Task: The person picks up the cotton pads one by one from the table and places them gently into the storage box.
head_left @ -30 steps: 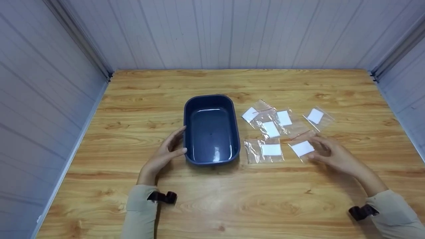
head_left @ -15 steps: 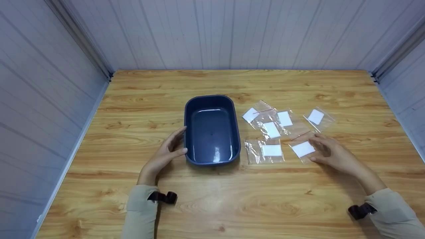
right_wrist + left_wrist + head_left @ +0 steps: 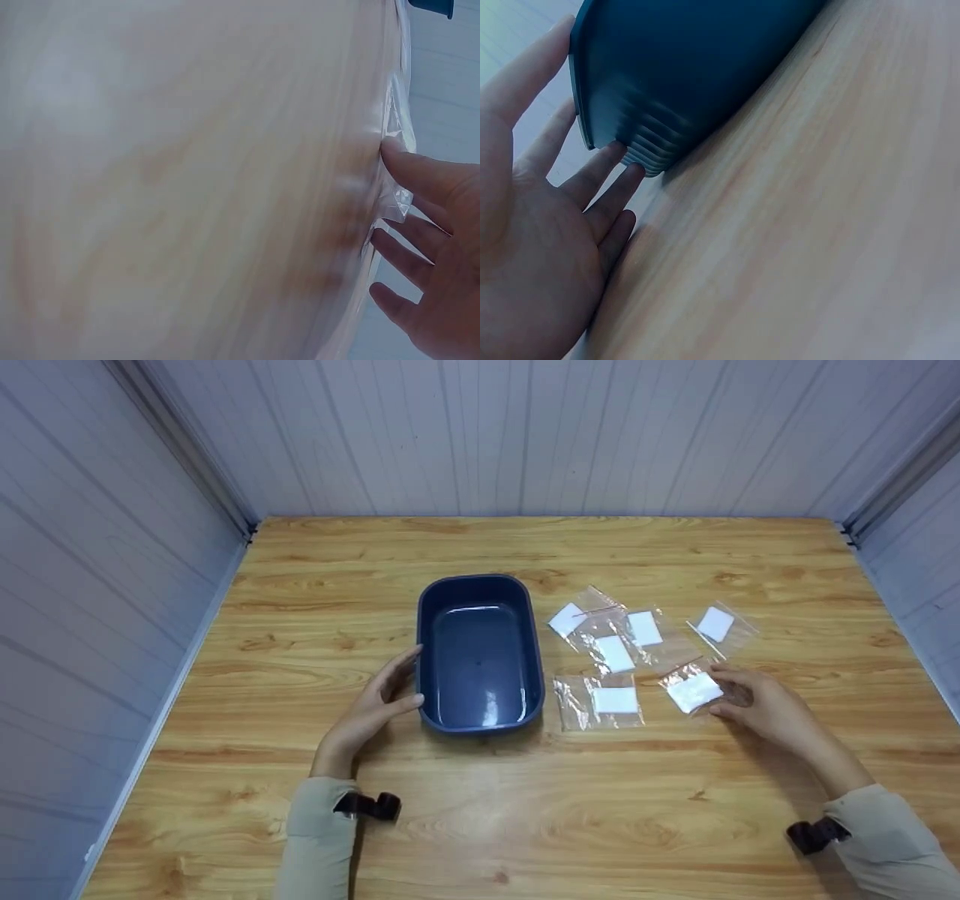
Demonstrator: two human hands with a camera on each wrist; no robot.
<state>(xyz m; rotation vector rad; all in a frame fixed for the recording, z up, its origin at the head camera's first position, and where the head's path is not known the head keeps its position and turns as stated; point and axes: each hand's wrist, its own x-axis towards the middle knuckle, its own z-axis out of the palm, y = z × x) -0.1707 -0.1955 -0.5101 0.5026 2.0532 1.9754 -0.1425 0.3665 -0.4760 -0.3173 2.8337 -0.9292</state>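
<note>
The blue tub [image 3: 478, 660] sits on the wood table [image 3: 480, 832]. It is longer from front to back than from side to side, and it has round corners.

The left hand [image 3: 364, 712] is at the left side of the tub. Its thumb and first finger touch the tub there. In the left wrist view its fingers are long and spread out by the tub's wall. Some little ridges [image 3: 656, 142] run down that wall.

The right hand [image 3: 772, 716] is off to the right of the tub, well apart from the left hand. Its thumb and first finger hold the right end of a crinkly bag [image 3: 686, 696] between them. That bag is clear, with a white piece [image 3: 697, 690] in it. I can't tell if the whole bag is off the table.

Five more clear bags lie to the right of the tub, each with a white piece inside. The low bag [image 3: 598, 702] is just beside the near part of the tub. Three bags are in a bunch by the far part of the tub: the first bag [image 3: 570, 619], the middle bag [image 3: 611, 651] and the third bag [image 3: 643, 628]. The far bag [image 3: 718, 626] is the one that is farthest right of the tub.

Past the back of the tub stands a pale wall [image 3: 487, 442] with gray lines. Both arms have light sleeves, and the left sleeve [image 3: 319, 840] and the right sleeve [image 3: 892, 840] are in front of the tub.
</note>
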